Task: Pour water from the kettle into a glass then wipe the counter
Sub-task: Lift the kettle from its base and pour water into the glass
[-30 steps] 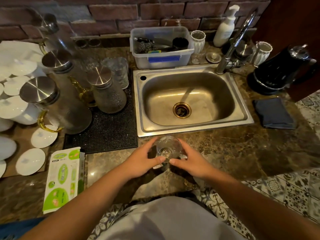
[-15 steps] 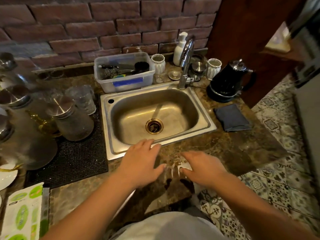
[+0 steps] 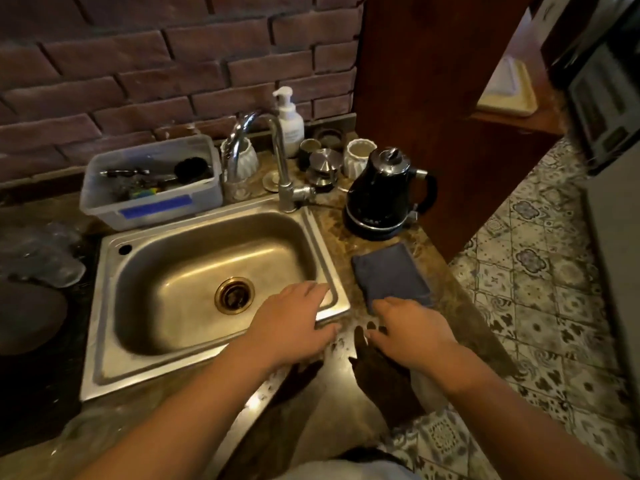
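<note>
The black electric kettle (image 3: 384,192) stands on its base at the counter's back right, handle pointing right. In front of it a folded dark blue cloth (image 3: 391,271) lies flat on the brown marble counter (image 3: 453,306). My left hand (image 3: 294,323) hovers with fingers spread over the sink's front right corner. My right hand (image 3: 405,327) is also spread and holds nothing, its fingertips at the cloth's near edge. Dark shadows of the fingers fall on the wet-looking stone between the hands. I cannot make out the glass in this blurred view.
The steel sink (image 3: 334,271) fills the middle, with a curved tap (image 3: 278,161) behind it. A plastic tub (image 3: 152,188) of utensils, a soap bottle (image 3: 289,123) and white cups (image 3: 358,155) line the brick wall. The counter ends just right of the cloth, above the tiled floor (image 3: 536,289).
Both hands have come off the glass they held a second ago and shifted right. The view has swung right, bringing the kettle and cloth closer to the middle.
</note>
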